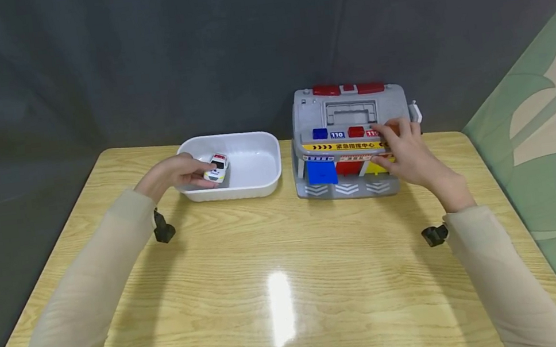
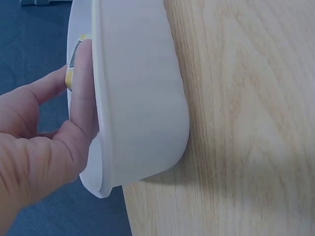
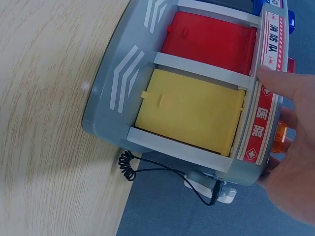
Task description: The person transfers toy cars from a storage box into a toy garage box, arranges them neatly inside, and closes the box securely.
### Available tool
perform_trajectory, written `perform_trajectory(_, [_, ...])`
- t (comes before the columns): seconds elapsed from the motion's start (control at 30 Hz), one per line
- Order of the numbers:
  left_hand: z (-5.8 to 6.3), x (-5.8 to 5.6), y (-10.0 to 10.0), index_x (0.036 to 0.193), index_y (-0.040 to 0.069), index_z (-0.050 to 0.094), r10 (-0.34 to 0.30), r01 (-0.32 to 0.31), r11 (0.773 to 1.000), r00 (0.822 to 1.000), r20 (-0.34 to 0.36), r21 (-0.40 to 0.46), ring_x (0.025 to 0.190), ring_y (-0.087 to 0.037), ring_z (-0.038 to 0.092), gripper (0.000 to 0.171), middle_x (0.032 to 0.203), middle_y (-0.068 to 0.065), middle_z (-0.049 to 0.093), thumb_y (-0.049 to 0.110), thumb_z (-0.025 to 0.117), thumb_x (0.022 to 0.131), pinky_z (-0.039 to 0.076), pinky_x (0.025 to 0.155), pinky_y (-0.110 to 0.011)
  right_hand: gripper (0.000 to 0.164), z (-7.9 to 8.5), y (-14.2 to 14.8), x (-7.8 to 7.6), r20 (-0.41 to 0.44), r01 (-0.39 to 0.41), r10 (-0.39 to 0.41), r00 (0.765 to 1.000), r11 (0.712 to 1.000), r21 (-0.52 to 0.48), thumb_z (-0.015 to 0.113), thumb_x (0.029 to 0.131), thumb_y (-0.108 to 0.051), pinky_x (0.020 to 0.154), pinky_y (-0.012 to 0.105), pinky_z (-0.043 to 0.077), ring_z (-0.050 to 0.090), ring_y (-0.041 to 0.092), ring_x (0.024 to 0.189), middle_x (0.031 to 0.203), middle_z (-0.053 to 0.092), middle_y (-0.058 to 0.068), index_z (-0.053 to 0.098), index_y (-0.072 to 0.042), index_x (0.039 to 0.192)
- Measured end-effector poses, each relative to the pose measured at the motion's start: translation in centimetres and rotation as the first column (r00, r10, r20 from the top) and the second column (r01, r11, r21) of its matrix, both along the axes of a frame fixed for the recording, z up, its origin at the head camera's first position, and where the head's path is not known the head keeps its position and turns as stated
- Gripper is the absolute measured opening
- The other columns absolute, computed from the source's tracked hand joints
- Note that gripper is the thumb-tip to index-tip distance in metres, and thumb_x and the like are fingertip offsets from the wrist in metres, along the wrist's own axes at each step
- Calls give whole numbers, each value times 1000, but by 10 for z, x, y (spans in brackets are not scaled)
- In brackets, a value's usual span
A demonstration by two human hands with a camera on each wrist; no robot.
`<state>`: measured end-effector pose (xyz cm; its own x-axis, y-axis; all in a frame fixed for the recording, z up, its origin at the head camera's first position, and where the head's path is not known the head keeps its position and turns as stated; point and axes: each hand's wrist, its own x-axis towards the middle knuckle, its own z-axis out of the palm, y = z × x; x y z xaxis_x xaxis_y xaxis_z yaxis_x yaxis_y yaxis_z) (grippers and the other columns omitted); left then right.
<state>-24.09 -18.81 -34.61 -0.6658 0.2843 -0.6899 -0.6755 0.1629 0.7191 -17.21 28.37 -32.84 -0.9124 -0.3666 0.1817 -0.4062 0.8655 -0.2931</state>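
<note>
A small white toy police car (image 1: 218,168) with a red light bar is pinched between the thumb and fingers of my left hand (image 1: 181,172). The car is within the left part of a white plastic tub (image 1: 271,181); in the left wrist view, the tub's wall (image 2: 140,93) hides most of it. My right hand (image 1: 408,152) grips the front roof edge of a grey toy rescue station (image 1: 309,113). Its thumb lies on the front sign strip, with the fingers on top by an orange button (image 3: 279,137). The station's blue door (image 1: 322,172) stands raised outward; the red door (image 3: 209,42) and yellow door (image 3: 189,112) are down.
The tub and station stand side by side at the back of a wooden table (image 1: 219,285), before a dark curtain (image 1: 164,54). A black coiled cord (image 3: 127,166) hangs by the station's side, near a white handset (image 1: 414,112).
</note>
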Motion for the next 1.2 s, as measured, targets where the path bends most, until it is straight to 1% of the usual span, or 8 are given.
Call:
perform_trajectory(0.13, [-1,2,2,107,-7,45,23,-22,998,1000,-10,61,73,-26,70,14,87,-17,62,3,49,100,54,82,-28,68,-1,1,0,-4,-2,2,1000,1000,-1,72,88,-14,91,59,33,21,47,117,133,26,30,36,3,143])
perform_trajectory(0.27, [2,7,7,109,-9,45,37,-33,995,998,-44,94,72,-27,69,15,86,-18,64,3,49,100,55,80,-29,68,0,1,-1,-1,-2,2,1000,1000,2,72,88,-15,90,59,34,22,47,117,133,27,29,37,3,143])
perform_trajectory(0.37, [6,12,12,113,-11,45,44,-37,993,997,-61,114,74,-27,70,20,86,-19,65,3,49,99,55,81,-30,68,0,1,-1,10,2,-2,1000,1000,4,72,88,-16,91,59,34,21,46,118,134,26,29,36,2,143])
perform_trajectory(0.5, [12,20,18,120,-13,46,36,-27,993,996,-79,113,78,-29,70,28,89,-21,66,4,52,99,54,83,-32,68,0,1,-1,20,12,-12,1000,1000,1,72,88,-16,92,58,35,21,46,119,135,25,29,36,2,143])
perform_trajectory(0.67, [15,27,22,117,-13,49,25,-15,993,995,-91,114,80,-30,70,26,91,-22,66,4,54,98,54,84,-32,68,-1,1,-1,19,16,-16,1000,1000,-2,72,88,-16,92,58,35,21,45,119,135,26,28,37,2,143])
perform_trajectory(0.8, [13,35,22,115,-14,50,9,7,993,992,-128,117,80,-29,70,25,91,-22,67,5,54,98,54,83,-32,67,-1,0,-2,15,11,-11,1000,1000,-11,72,87,-15,92,58,34,21,45,119,134,26,28,37,2,142])
perform_trajectory(1.0, [5,49,22,109,-13,50,-10,30,995,981,-195,98,81,-27,70,22,93,-19,64,6,54,98,53,84,-32,67,-1,-1,-1,29,14,-13,999,1000,-14,72,88,-15,93,58,33,20,44,120,135,25,28,37,1,143])
perform_trajectory(1.2, [2,63,30,110,-12,42,22,17,988,970,-242,155,83,-28,71,21,103,-22,58,3,51,99,52,88,-34,67,-1,0,-1,21,9,-9,1000,1000,-19,72,88,-13,92,57,34,20,44,119,134,26,28,37,2,143])
